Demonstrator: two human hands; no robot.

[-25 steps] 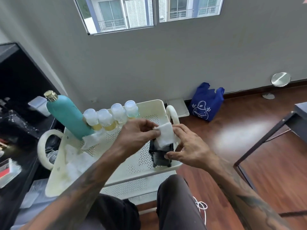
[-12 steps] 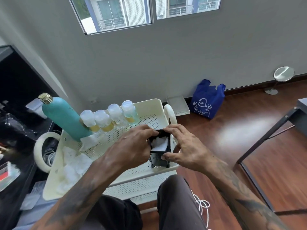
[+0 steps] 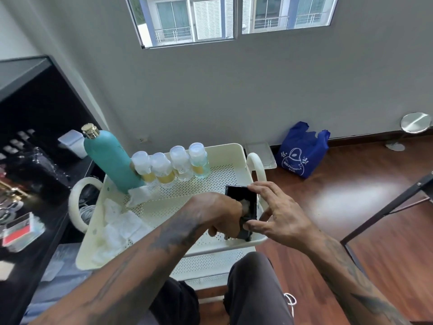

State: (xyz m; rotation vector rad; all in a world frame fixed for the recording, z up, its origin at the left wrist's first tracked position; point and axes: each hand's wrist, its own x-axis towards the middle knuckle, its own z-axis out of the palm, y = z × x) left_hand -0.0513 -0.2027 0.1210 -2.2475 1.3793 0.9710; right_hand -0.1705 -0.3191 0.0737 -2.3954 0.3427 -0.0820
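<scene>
A small black box [image 3: 240, 195] stands open at the front right corner of the cream perforated tray [image 3: 164, 207]. My right hand [image 3: 278, 214] grips it, fingers over its far top edge and thumb against its lower side. My left hand [image 3: 218, 214] is bunched against the box's left side with its fingertips reaching down into the opening. A blurred pale patch shows inside the box at those fingertips. What the left fingertips touch is hidden.
Along the tray's back stand a teal bottle [image 3: 110, 160] and several small clear bottles [image 3: 173, 165]. White pads [image 3: 117, 228] lie in its left part. A black shelf [image 3: 35, 160] is left, a blue bag [image 3: 302, 151] and dark table frame [image 3: 386, 207] right.
The white pad held above the box went down into it and no longer shows. My left fingers followed it inside. My right hand kept its hold on the box.
</scene>
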